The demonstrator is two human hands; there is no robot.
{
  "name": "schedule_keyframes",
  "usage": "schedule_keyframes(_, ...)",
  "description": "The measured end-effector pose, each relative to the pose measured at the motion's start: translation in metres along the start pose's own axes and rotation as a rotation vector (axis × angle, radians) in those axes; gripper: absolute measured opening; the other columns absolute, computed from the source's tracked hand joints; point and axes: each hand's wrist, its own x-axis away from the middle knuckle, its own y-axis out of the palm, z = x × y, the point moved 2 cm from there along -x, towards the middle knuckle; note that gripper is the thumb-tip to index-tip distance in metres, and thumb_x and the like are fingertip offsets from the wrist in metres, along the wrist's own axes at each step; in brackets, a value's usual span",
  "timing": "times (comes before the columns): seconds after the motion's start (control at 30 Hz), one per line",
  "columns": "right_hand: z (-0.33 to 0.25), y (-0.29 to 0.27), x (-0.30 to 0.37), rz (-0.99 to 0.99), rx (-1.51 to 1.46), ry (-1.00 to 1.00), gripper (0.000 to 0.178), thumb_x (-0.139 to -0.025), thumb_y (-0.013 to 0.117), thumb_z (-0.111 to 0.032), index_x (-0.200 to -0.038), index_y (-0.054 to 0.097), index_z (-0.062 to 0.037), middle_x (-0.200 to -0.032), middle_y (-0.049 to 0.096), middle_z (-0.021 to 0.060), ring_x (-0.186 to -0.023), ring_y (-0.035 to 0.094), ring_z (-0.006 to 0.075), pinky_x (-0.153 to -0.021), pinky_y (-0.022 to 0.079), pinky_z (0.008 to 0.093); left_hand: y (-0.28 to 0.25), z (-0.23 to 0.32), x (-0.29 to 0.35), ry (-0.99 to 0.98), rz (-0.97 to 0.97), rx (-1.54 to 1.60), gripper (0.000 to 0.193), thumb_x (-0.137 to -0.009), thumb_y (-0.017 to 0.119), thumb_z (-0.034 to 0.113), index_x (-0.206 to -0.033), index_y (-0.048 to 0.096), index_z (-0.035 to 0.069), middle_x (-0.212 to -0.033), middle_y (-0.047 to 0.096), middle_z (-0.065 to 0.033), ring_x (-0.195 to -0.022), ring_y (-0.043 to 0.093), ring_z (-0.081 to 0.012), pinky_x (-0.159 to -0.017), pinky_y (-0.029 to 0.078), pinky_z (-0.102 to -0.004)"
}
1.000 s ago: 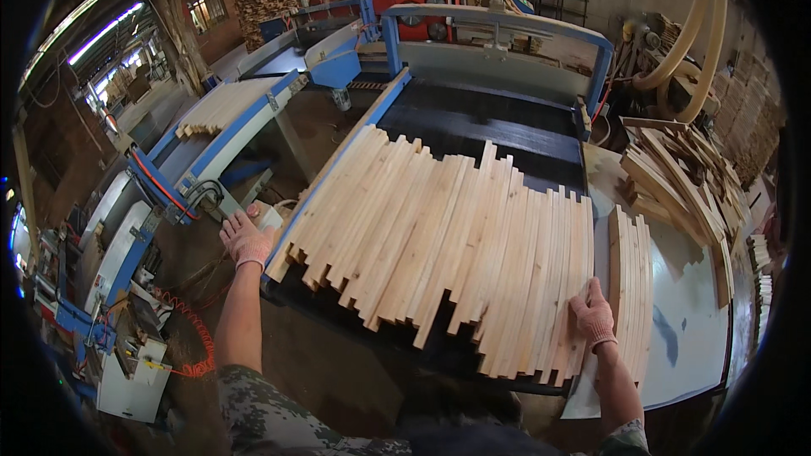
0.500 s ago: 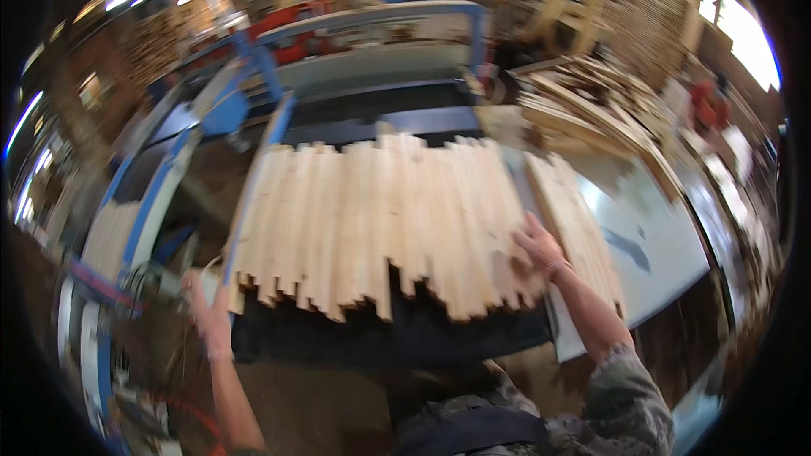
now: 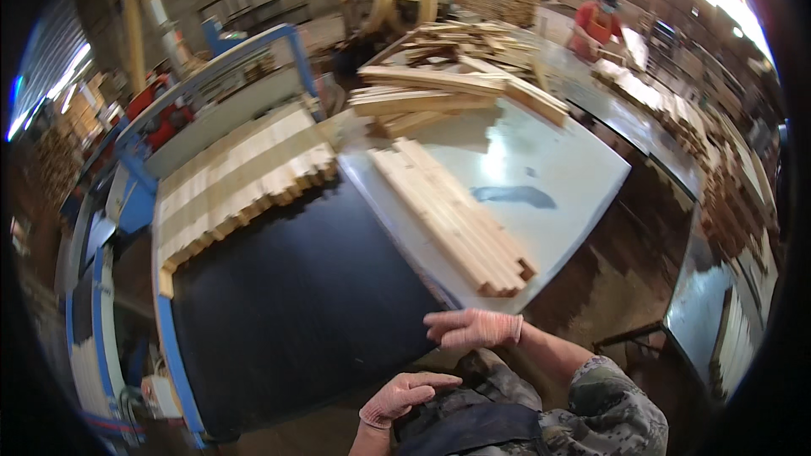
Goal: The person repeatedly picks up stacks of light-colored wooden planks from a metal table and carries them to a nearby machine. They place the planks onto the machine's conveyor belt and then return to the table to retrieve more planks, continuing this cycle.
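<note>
Left hand (image 3: 405, 398): gloved, at near centre in front of the person's body, fingers extended and pointing right, nothing in it. Right hand (image 3: 475, 328): gloved, just beyond and to the right, by the near right corner of the black belt (image 3: 291, 321); fingers point left, slightly parted, nothing held; whether they touch the belt edge, cannot tell.

Nearest to the right hand: short row of wooden strips (image 3: 452, 218), side by side on the pale sheet-topped table (image 3: 583, 176) right of the belt, slanting from far left to near right, ends uneven. Wider row of strips (image 3: 245, 177) lies at the far end of the belt, by the blue frame (image 3: 291, 38). Jumbled boards (image 3: 456, 89) on the far part of the table.

Handling, judged by look: stiff, straight, fairly light one by one, heavier as a bunch; not fragile. Faces look smooth, so loose strips may slide apart; edges could splinter. Best hold: both hands, squeezing the outer long sides near each end, or a single strip around its middle.
</note>
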Motion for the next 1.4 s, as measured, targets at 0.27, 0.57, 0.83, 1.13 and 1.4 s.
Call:
schedule_keyframes(0.27, 0.084, -0.087, 0.14, 0.096, -0.446, -0.11, 0.073, -0.103, 0.071, -0.022, -0.167, 0.039, -0.0055, -0.15, 0.062, 0.0109, -0.131, 0.057, 0.017, -0.114, 0.045, 0.0333, 0.043, 0.029, -0.17, -0.22, -0.234, -0.163, 0.057, -0.106, 0.059, 0.049, -0.132, 0.073, 0.0, -0.133, 0.073, -0.0133, -0.13, 0.063, -0.0262, -0.113, 0.048, -0.0436)
schedule_keyframes(0.57, 0.192, -0.199, 0.328, 0.715, -0.795, -0.139, 0.074, -0.103, 0.073, -0.025, -0.166, 0.04, -0.0054, -0.151, 0.062, 0.0132, -0.131, 0.06, 0.0191, -0.115, 0.047, 0.0354, 0.17, -0.045, -0.424, -0.613, -0.403, -0.239, 0.048, -0.107, 0.065, 0.022, -0.147, 0.062, -0.005, -0.144, 0.068, -0.0117, -0.129, 0.062, -0.017, -0.114, 0.046, -0.031)
schedule_keyframes(0.83, 0.276, -0.268, 0.401, 1.002, -1.071, -0.229, 0.077, -0.104, 0.074, -0.025, -0.166, 0.035, -0.0015, -0.146, 0.064, 0.0171, -0.126, 0.065, 0.023, -0.11, 0.053, 0.0384, 0.211, -0.104, -0.576, -0.662, -0.552, -0.517, 0.046, -0.108, 0.065, 0.024, -0.146, 0.064, -0.002, -0.144, 0.068, -0.0099, -0.129, 0.062, -0.0165, -0.114, 0.046, -0.0316)
schedule_keyframes(1.13, 0.349, -0.381, 0.447, 1.379, -1.134, 0.035, 0.026, -0.106, 0.067, -0.025, -0.124, 0.064, -0.0073, -0.101, 0.066, 0.0033, -0.089, 0.063, 0.0159, -0.077, 0.051, 0.035, 0.204, -0.131, -0.779, -0.714, -0.46, -0.371, 0.042, -0.107, 0.068, 0.025, -0.139, 0.07, -0.003, -0.136, 0.073, -0.0115, -0.129, 0.066, -0.0194, -0.115, 0.047, -0.0327)
schedule_keyframes(1.4, 0.494, -0.432, 0.531, 1.39, -1.015, 0.779, 0.037, -0.104, 0.06, -0.034, -0.078, 0.064, -0.0073, -0.063, 0.056, 0.0086, -0.057, 0.059, 0.0249, -0.057, 0.047, 0.0419, 0.31, -0.068, -0.997, -0.699, -0.47, -0.575, 0.046, -0.106, 0.07, 0.023, -0.142, 0.067, -0.005, -0.138, 0.072, -0.013, -0.128, 0.066, -0.0204, -0.113, 0.048, -0.0314)
